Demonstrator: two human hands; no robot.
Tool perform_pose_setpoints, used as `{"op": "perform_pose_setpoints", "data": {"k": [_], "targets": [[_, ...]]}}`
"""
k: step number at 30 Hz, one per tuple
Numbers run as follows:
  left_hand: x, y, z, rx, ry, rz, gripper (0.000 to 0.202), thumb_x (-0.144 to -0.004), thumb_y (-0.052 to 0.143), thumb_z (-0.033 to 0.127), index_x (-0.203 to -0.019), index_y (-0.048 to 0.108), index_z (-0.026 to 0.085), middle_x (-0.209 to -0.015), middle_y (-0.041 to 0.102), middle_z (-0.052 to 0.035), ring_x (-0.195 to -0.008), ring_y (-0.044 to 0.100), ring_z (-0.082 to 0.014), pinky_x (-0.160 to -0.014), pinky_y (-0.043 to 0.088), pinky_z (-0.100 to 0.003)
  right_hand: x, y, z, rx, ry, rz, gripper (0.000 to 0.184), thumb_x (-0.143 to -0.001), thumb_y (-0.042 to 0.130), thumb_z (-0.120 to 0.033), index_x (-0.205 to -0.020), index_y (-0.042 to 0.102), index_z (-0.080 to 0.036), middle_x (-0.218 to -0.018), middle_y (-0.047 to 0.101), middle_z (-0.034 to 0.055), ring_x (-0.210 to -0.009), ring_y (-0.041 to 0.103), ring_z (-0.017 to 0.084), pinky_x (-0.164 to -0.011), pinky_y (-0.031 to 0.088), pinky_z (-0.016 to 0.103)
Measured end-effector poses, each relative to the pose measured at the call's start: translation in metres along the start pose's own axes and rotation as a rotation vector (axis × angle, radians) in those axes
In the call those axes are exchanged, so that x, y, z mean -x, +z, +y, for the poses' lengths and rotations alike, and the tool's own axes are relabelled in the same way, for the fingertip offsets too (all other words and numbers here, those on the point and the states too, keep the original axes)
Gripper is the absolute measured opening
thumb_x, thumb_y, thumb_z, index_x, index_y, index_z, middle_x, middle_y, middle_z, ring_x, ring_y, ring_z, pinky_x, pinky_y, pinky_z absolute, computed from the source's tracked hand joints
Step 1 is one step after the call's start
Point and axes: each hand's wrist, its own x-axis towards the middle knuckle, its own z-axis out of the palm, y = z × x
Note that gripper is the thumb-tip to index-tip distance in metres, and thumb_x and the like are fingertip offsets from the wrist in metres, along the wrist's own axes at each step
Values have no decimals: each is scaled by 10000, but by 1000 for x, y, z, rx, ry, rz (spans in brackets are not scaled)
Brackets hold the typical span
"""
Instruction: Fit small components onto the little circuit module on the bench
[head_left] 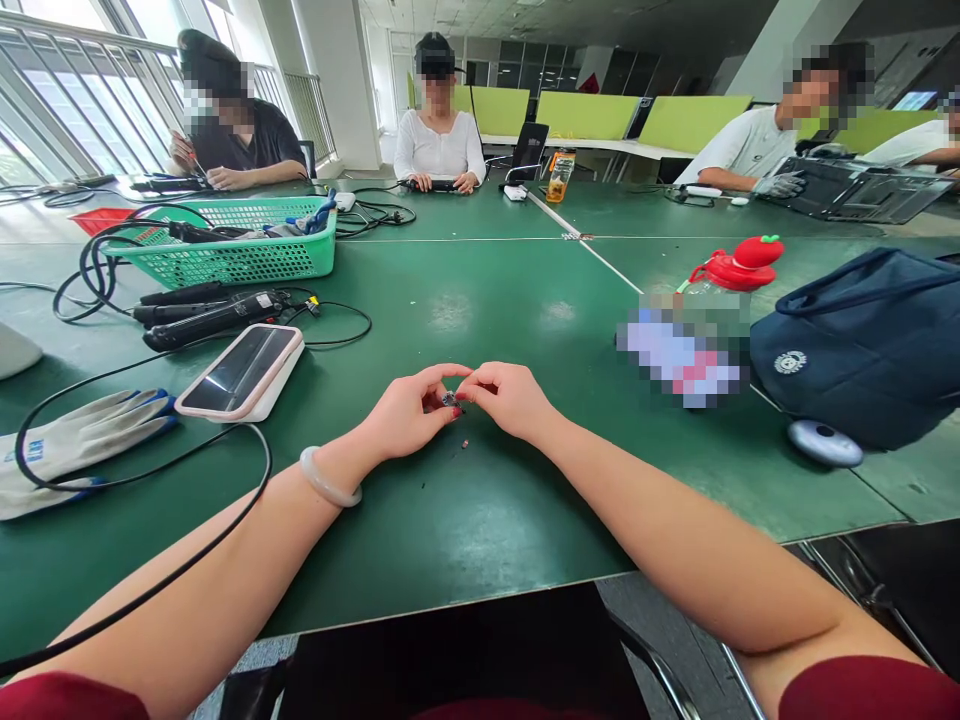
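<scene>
My left hand (409,412) and my right hand (506,398) meet at the middle of the green table (480,500), fingertips pinched together on a tiny dark part (450,399) held between them. Both hands rest on the tabletop. A pale bangle (328,480) circles my left wrist. A small speck (466,443) lies on the table just below the hands. What the tiny part is I cannot make out.
Left of my hands lie a white-pink device (241,372), black tools (210,312), a black cable (150,590), work gloves (75,445) and a green basket (232,245). Right: a bottle with red lid (731,270), dark blue bag (870,345), small grey puck (825,442). Other people sit around the far side.
</scene>
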Motion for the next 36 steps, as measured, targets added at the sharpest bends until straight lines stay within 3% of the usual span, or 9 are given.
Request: {"op": "perform_pose_setpoints", "data": {"k": [3, 5, 9, 14, 18, 26, 30, 36], "targets": [[-1, -1, -2, 7, -48, 40, 375, -763, 573, 283, -1132, 628, 242, -669, 553, 35, -593, 482, -110, -617, 428, -249, -3, -10, 12, 124, 99, -32, 91, -803, 620, -247, -822, 698, -202, -683, 604, -21, -639, 506, 112, -621, 368, 252], [-1, -2, -3, 2, -88, 59, 304, -764, 584, 330, -1038, 676, 235, -671, 578, 21, -598, 490, -116, -620, 433, -255, -4, -15, 19, 206, 194, -65, 154, -769, 653, -230, -918, 684, -208, -704, 612, -21, -649, 507, 120, -611, 369, 254], [-2, -1, -6, -23, -123, 79, 309, -763, 592, 378, -1018, 685, 229, -673, 611, 6, -616, 532, -135, -644, 455, -275, -5, -16, 27, 236, 275, -118, 153, -743, 683, -280, -878, 687, -209, -748, 628, -9, -649, 510, 120, -601, 382, 256], [-3, -1, -11, 2, -148, 61, 343, -815, 511, 301, -1130, 632, 237, -721, 644, 3, -692, 615, -150, -728, 480, -294, -4, -13, 25, 249, 249, -120, 94, -770, 631, -191, -838, 694, -208, -757, 625, 1, -659, 519, 118, -603, 388, 253], [-4, 0, -14, 9, -183, 63, 346, -825, 489, 261, -1147, 617, 249, -754, 649, 9, -740, 637, -147, -768, 482, -292, -3, -19, 26, 276, 265, -124, 201, -761, 578, -74, -821, 702, -220, -850, 635, 8, -665, 523, 110, -611, 401, 249], [-5, 0, -14, -51, -179, 67, 324, -796, 552, 324, -1091, 660, 249, -805, 666, -10, -724, 595, -156, -757, 480, -310, -3, -19, 23, 262, 225, -172, 91, -734, 669, -155, -691, 718, -219, -786, 636, 9, -680, 541, 126, -617, 401, 256], [-5, 0, -15, -48, -169, 69, 321, -792, 557, 318, -1089, 660, 250, -826, 678, -10, -734, 602, -154, -775, 484, -310, -3, -16, 18, 212, 134, -184, 145, -779, 628, -148, -732, 738, -229, -820, 650, 12, -736, 561, 132, -680, 413, 261], [-5, 0, -13, -41, -175, 59, 318, -772, 573, 291, -1073, 666, 246, -876, 703, -14, -766, 620, -165, -799, 491, -320, -5, -9, 17, 332, 38, -120, 120, -814, 622, -173, -841, 725, -227, -783, 591, 13, -710, 520, 128, -659, 373, 259]]}}
